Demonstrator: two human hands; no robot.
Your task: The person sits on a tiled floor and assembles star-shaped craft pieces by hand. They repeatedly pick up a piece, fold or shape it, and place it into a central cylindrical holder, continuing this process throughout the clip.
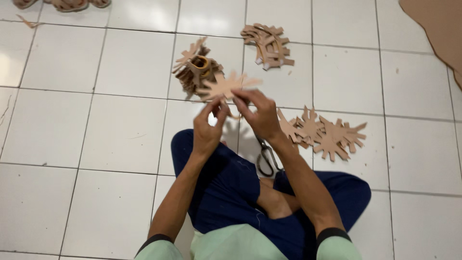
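Hands up in front of the seated person: left hand (208, 131) and right hand (260, 115) both pinch 1 tan star-shaped cutout (226, 85) by its lower edge. Looks light, thin and bendy, so I'd grip near the middle, not the arms. Banded stack (196, 67) behind, scissors (266, 158) and loose cutouts (327, 135) to the right, white tiled floor (96, 120).

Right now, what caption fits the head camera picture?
Both hands, left and right, hold a star-shaped cardboard cutout above the tiled floor.
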